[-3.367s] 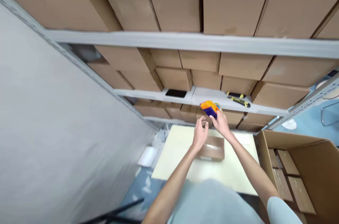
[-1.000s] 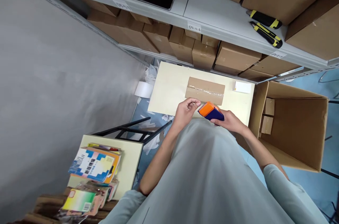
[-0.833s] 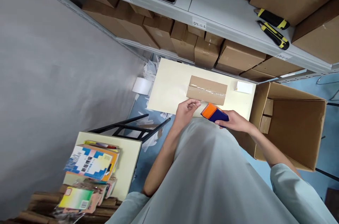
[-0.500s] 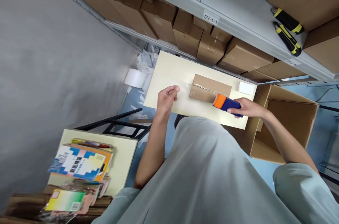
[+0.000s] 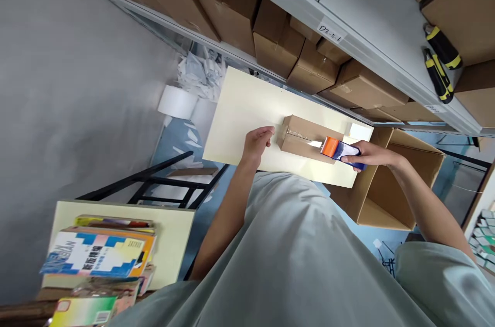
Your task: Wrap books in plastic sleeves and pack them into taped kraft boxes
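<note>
A long brown cardboard box (image 5: 303,147) lies on the pale table (image 5: 240,110), with shiny clear tape along its top seam. My right hand (image 5: 365,154) grips a tape dispenser (image 5: 342,152), dark blue with an orange head. The orange head is at the box's right end, over the seam. Just off the box's left end, my left hand (image 5: 258,144) is closed, thumb and fingertips pressed together. Whatever is between those fingertips, if anything, is too small to make out.
A small white box (image 5: 359,131) sits at the table's right end, beside a large open carton (image 5: 398,182). Shelves of cardboard boxes (image 5: 276,41) run behind. Two utility knives (image 5: 441,61) lie on the upper shelf. Books (image 5: 102,252) are stacked at lower left.
The view has shifted. The dispenser's orange head now sits over the seam at the box's right end, rather than along its front edge. My left hand stays pinched, closer to the box's left end.
</note>
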Tool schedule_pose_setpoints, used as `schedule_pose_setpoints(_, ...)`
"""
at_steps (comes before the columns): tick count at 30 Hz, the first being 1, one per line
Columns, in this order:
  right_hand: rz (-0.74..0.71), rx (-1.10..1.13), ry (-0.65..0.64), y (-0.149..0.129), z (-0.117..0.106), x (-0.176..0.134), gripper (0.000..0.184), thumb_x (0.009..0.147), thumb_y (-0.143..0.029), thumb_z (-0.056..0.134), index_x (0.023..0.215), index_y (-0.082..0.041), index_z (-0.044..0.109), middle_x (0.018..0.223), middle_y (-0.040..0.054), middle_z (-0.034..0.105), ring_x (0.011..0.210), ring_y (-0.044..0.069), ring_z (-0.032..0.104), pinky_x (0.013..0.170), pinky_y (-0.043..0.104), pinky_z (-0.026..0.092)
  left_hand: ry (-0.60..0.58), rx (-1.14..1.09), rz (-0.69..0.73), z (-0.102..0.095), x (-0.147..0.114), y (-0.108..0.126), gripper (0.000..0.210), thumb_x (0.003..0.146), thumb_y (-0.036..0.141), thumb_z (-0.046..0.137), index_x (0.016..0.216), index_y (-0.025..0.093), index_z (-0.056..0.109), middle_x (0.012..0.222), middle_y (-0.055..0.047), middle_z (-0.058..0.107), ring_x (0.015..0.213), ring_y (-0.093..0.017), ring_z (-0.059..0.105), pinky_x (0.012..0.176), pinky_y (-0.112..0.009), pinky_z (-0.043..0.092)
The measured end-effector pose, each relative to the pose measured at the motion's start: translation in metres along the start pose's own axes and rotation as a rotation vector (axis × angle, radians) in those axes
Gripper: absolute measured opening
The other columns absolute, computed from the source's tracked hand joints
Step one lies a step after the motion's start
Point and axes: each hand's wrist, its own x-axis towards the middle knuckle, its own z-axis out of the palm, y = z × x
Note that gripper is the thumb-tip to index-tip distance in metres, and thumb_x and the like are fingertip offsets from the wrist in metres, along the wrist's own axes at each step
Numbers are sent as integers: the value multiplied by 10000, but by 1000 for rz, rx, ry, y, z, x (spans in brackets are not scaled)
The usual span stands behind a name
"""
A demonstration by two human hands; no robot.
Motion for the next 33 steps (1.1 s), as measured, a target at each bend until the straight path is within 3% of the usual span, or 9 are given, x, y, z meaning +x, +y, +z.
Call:
schedule_pose_setpoints(11, 91, 48, 22, -1, -1, 3, 651, 727, -842, 803, 816, -208, 688, 669, 15, 695, 654, 185, 682, 652, 310, 569, -50, 15, -55, 17, 27, -36, 516, 593, 605, 893, 846, 169, 784, 683, 8, 637, 589, -104, 474, 595, -277, 404)
schedule_pose_setpoints(16, 92, 57, 37, -1, 2, 6, 656, 712, -838, 821, 797, -207, 662, 666, 17, 704, 639, 179, 678, 655, 311, 573, -35, 123, 93, 31, 30, -52, 464, 780, 627, 803, 905, 182, 759, 871, -64, 758, 810, -182, 658, 744, -297, 514)
schedule_pose_setpoints(19, 87, 35, 49, 1, 3, 5, 668, 718, -851, 805, 802, -201, 671, 670, 20, 710, 628, 172, 677, 635, 298, 555, 52, 226, 195, 33, 27, -64, 506, 867, 621, 746, 1115, 181, 764, 1138, -124, 766, 960, -204, 705, 842, -309, 558)
schedule_pose_setpoints(22, 77, -2, 68, 8, 2, 4, 670, 727, -852, 795, 837, -196, 713, 671, 20, 721, 600, 164, 672, 600, 283, 533, 143, 305, 181, 30, 19, -74, 792, 881, 642, 750, 1515, 192, 598, 1417, -187, 668, 1084, -235, 725, 902, -339, 584)
schedule_pose_setpoints(25, 57, -15, 74, 17, 1, 5, 670, 717, -846, 810, 865, -194, 754, 681, 29, 740, 577, 161, 669, 579, 280, 530, 123, 411, 335, 31, -1, -74, 783, 1012, 659, 580, 1652, 226, 453, 1627, -195, 539, 1433, -303, 595, 1124, -416, 527)
schedule_pose_setpoints(27, 36, -18, 76, 22, 1, 7, 674, 694, -843, 834, 834, -189, 756, 678, 39, 746, 570, 164, 672, 575, 282, 534, -10, 540, 494, 38, -17, -71, 783, 1051, 657, 509, 1699, 237, 380, 1739, -167, 416, 1607, -306, 412, 1261, -433, 415)
schedule_pose_setpoints(30, 6, -11, 89, 28, 1, 9, 690, 635, -846, 876, 753, -182, 730, 640, 50, 735, 560, 175, 680, 563, 285, 539, -227, 797, 617, 52, -35, -63, 1038, 973, 705, 630, 1756, 179, 196, 1827, -207, 166, 1691, -367, 209, 1330, -503, 310)
schedule_pose_setpoints(33, -17, 19, 96, 31, 3, 10, 689, 597, -836, 910, 733, -187, 723, 624, 58, 731, 562, 189, 687, 553, 296, 552, -268, 1056, 664, 64, -39, -51, 1259, 865, 742, 748, 1752, 90, 136, 1814, -290, 34, 1695, -458, 60, 1351, -627, 173)
